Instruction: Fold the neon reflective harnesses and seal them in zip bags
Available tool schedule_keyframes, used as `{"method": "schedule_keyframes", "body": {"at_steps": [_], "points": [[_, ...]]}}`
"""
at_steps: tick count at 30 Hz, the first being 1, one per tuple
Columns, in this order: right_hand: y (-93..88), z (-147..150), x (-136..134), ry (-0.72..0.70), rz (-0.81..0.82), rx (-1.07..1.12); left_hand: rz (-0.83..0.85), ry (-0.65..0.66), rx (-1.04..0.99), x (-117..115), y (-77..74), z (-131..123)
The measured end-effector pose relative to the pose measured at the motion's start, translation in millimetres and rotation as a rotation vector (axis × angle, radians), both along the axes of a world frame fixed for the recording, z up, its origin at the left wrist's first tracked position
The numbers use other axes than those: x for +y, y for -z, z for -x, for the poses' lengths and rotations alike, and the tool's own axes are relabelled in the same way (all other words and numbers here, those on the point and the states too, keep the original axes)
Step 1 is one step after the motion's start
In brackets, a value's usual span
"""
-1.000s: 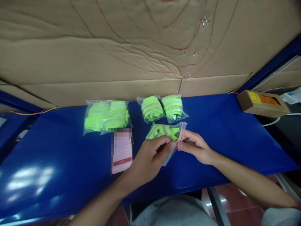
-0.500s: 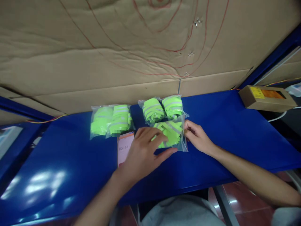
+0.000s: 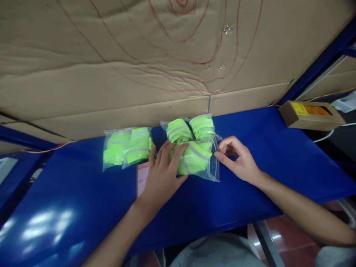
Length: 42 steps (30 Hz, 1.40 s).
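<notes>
Bag [image 3: 198,161] under flat, open left hand [image 3: 162,174] — right hand [image 3: 239,159] curled at edge, grip unclear.

Dim, soft-focus picture; glare patches on the blue table [image 3: 41,222], edges bowed.

1. I see a clear plastic bag holding folded neon-green fabric bands with grey stripes [image 3: 198,160].
2. It lies flat on the blue table [image 3: 264,148], its far edge overlapping a similar bag [image 3: 191,128].
</notes>
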State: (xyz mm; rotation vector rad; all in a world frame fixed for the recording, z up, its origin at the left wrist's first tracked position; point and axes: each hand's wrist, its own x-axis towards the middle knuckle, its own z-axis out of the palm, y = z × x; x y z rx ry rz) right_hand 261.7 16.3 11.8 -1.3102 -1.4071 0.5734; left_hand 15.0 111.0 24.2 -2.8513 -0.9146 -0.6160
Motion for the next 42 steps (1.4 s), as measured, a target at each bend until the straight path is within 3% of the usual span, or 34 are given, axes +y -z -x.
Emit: {"method": "schedule_keyframes", "body": {"at_steps": [5, 8, 10, 14, 20, 24, 28, 34, 38, 42], "points": [[-15.1, 0.1, -7.5, 0.038, -0.119, -0.161, -0.102, -0.016, -0.135, -6.8, -4.7, 4.4], [-17.1, 1.0, -10.3, -0.05, -0.169, -0.169, -0.086, -0.049, -0.166, -7.6, -1.5, 6.2], [-14.2, 1.6, -10.1, -0.078, -0.124, -0.15, -0.061, -0.054, -0.167, -7.5, 2.5, 6.0], [-2.1, 0.9, -4.3, 0.003, 0.045, -0.123, -0.091, -0.011, -0.194, -9.1, 9.8, 3.5], [1.7, -4.3, 2.7, -0.236, 0.229, 0.089, -0.191, 0.041, -0.179, -15.4, 8.7, 2.7], [-2.2, -4.7, 0.9, -0.249, 0.275, 0.078, -0.214, 0.03, -0.18, -17.8, 7.5, 2.2], [1.3, 2.1, 2.2, -0.272, 0.335, 0.061, -0.258, 0.066, -0.197, -23.7, 15.9, -3.7], [4.3, 13.6, 6.0, -0.16, 0.319, 0.021, -0.257, 0.081, -0.093, -29.8, 23.7, -8.0], [8.9, 6.3, 3.8, -0.079, 0.224, 0.056, -0.16, 0.103, -0.091, -19.4, 13.1, -2.0], [12.7, -8.6, 3.6, 0.0, 0.196, 0.229, -0.087, 0.01, -0.2, 0.5, 2.2, 11.7]]}}
